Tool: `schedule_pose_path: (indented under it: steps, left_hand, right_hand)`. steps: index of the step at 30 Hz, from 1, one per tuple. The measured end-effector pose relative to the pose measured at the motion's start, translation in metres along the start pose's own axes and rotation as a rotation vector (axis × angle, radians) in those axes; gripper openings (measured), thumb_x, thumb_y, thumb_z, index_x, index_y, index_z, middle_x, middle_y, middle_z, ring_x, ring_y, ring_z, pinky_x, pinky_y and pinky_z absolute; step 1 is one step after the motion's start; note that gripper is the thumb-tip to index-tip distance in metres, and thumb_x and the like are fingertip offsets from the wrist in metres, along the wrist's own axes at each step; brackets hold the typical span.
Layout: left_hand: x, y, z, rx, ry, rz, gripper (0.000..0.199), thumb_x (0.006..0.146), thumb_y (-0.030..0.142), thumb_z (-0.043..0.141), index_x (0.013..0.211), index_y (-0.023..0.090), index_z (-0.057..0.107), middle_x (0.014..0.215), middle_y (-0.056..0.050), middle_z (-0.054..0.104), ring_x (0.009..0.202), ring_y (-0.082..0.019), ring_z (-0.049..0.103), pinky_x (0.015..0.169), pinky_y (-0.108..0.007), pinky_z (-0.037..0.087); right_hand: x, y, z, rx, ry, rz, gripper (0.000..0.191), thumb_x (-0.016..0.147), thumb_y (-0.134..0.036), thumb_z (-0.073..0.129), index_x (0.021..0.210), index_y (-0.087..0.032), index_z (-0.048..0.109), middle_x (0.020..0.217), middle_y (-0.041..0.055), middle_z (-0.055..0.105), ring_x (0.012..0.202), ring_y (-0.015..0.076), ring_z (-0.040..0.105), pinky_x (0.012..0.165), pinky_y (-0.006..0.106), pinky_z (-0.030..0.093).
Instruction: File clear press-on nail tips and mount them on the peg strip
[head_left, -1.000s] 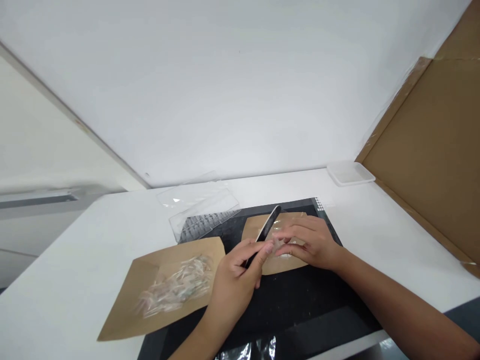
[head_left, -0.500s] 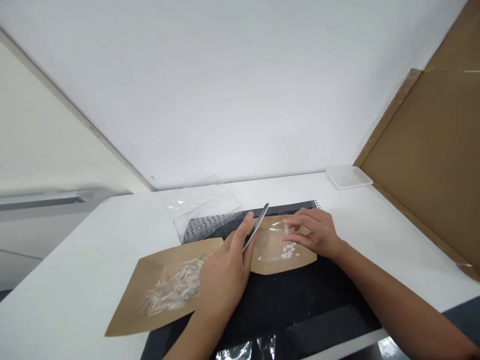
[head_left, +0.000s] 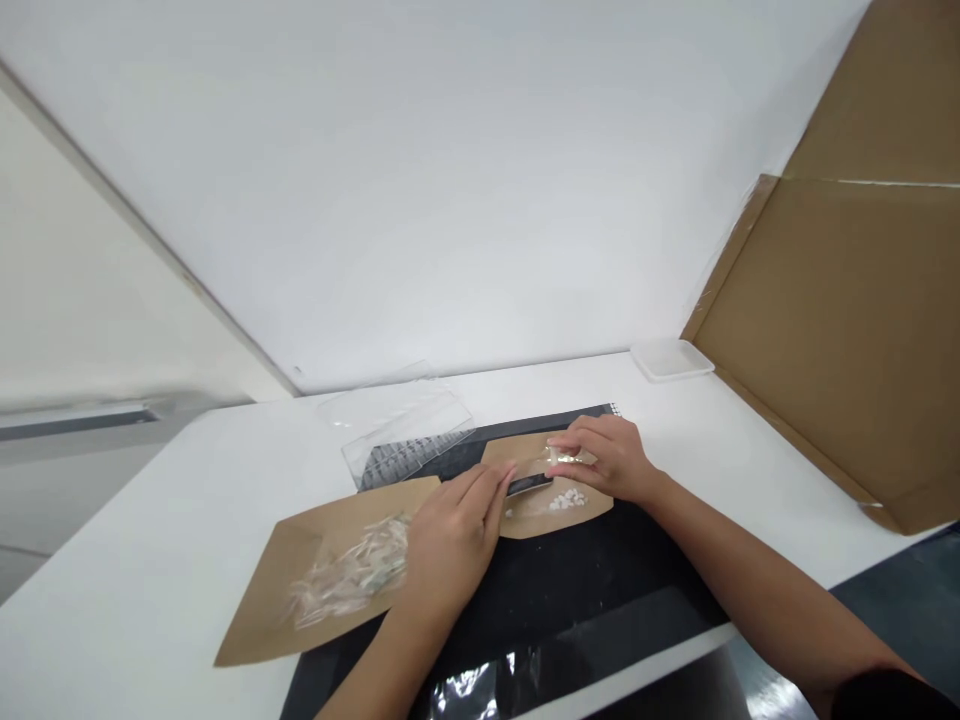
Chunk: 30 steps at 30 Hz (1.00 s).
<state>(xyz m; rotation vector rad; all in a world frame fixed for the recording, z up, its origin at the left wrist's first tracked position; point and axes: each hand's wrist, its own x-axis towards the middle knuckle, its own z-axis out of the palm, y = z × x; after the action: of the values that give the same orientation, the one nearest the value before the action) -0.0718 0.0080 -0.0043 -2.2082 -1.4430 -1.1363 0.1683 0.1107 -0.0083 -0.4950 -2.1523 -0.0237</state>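
Passage between the left hand (head_left: 450,530) and right hand (head_left: 600,460) is narrowed by a black file (head_left: 529,485). The way to the far white tray (head_left: 671,360) is bounded by a cardboard sheet (head_left: 847,340), and the way ahead is obstructed by a plastic case (head_left: 397,430).

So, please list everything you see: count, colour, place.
table: one, white, under all
cutting mat: one, black, on table
left paper: one, brown, on mat edge
right paper: one, brown, on mat
plastic strips: many, clear, on left paper
bits: many, white, on right paper
plastic case: one, clear, behind mat
tray: one, white, back right
cardboard: one, brown, right side
wall: one, white, behind
flat tool: one, black, in left hand
clear piece: one, clear, in right hand
left hand: one, holding tool
right hand: one, pinching piece
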Motion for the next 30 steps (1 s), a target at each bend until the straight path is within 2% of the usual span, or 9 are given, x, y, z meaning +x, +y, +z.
schedule_pose_path:
  steps: [3,7,11,14,16,18,24,30]
  left_hand:
    - [-0.001,-0.001,0.005,-0.025,-0.003,0.003,0.023,0.109,0.021,0.054,0.124,0.020,0.071,0.110,-0.005,0.082,0.089,-0.020,0.078,0.077,-0.030,0.059]
    - [-0.002,-0.005,0.011,-0.067,0.025,0.011,0.031,0.109,0.016,0.047,0.131,0.019,0.068,0.110,-0.007,0.082,0.097,-0.020,0.079,0.085,-0.030,0.061]
    - [-0.001,-0.006,0.013,-0.058,0.063,0.000,0.026,0.108,0.020,0.053,0.126,0.020,0.072,0.109,-0.006,0.082,0.096,-0.020,0.079,0.085,-0.030,0.060]
    - [-0.001,-0.005,0.012,-0.059,0.080,-0.013,0.017,0.106,0.027,0.062,0.106,0.021,0.077,0.100,-0.002,0.084,0.086,-0.019,0.079,0.076,-0.027,0.058]
    - [0.000,-0.004,0.010,-0.055,0.082,-0.017,0.020,0.104,0.033,0.065,0.095,0.021,0.078,0.091,0.000,0.083,0.078,-0.018,0.079,0.070,-0.027,0.056]
    - [0.000,-0.002,0.009,-0.046,0.081,-0.022,0.024,0.103,0.037,0.066,0.088,0.022,0.077,0.086,0.001,0.083,0.074,-0.018,0.078,0.068,-0.028,0.054]
    - [0.003,0.004,0.003,-0.034,0.075,-0.056,0.029,0.107,0.037,0.060,0.091,0.022,0.078,0.088,0.000,0.083,0.073,-0.018,0.077,0.068,-0.029,0.053]
    - [0.003,0.010,0.002,-0.066,0.089,-0.071,0.024,0.105,0.035,0.063,0.092,0.022,0.078,0.089,0.000,0.083,0.076,-0.018,0.078,0.068,-0.028,0.053]
  right_hand:
    - [-0.001,0.003,0.003,0.021,-0.002,0.033,0.028,0.094,-0.045,0.080,0.111,-0.024,0.073,0.086,-0.0002,0.076,0.072,0.0126,0.070,0.066,0.027,0.049]
    - [-0.003,0.009,0.004,0.009,-0.019,0.056,0.028,0.095,-0.046,0.078,0.111,-0.023,0.072,0.088,0.0012,0.075,0.074,0.0140,0.070,0.068,0.027,0.051]
    - [-0.003,0.016,-0.003,-0.010,-0.084,0.109,0.029,0.096,-0.047,0.076,0.113,-0.024,0.072,0.096,0.0019,0.075,0.080,0.0145,0.071,0.072,0.027,0.052]
    - [-0.003,0.026,-0.018,-0.023,-0.186,0.243,0.030,0.097,-0.051,0.073,0.114,-0.026,0.073,0.102,0.0023,0.075,0.085,0.0153,0.071,0.076,0.027,0.051]
    - [-0.004,0.036,-0.033,-0.026,-0.287,0.381,0.029,0.096,-0.051,0.074,0.115,-0.029,0.074,0.106,0.0015,0.075,0.089,0.0156,0.071,0.079,0.027,0.051]
    - [-0.007,0.049,-0.050,-0.034,-0.330,0.442,0.027,0.093,-0.050,0.078,0.112,-0.031,0.077,0.103,0.0002,0.076,0.087,0.0162,0.071,0.078,0.028,0.050]
    - [-0.031,0.093,-0.094,-0.087,-0.388,0.681,0.031,0.079,-0.054,0.087,0.101,-0.033,0.083,0.090,0.0000,0.079,0.078,0.0189,0.069,0.068,0.029,0.047]
    - [-0.064,0.131,-0.114,-0.088,-0.432,0.900,0.039,0.072,-0.057,0.089,0.101,-0.031,0.085,0.088,0.0006,0.078,0.074,0.0179,0.067,0.064,0.028,0.044]
